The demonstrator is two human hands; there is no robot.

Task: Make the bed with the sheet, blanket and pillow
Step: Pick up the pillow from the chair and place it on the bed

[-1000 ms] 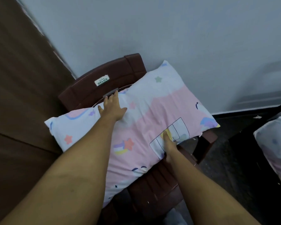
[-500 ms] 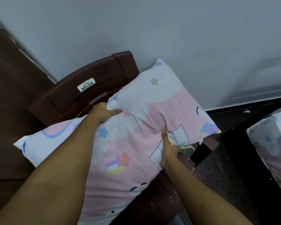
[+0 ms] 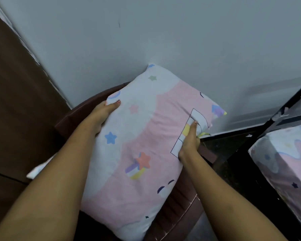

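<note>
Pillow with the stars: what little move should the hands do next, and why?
Probably carry it to the right. The left hand and the right hand both grip the pillow by its edges, tilted up over the brown chair. The mattress in a matching sheet shows at the right edge, with no pillow on the part in view.

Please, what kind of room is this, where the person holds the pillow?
Probably a home bedroom. A star-printed pillow is held over a dark red plastic chair by the plain wall, and at the right edge a black bed frame carries a matching printed sheet.
</note>
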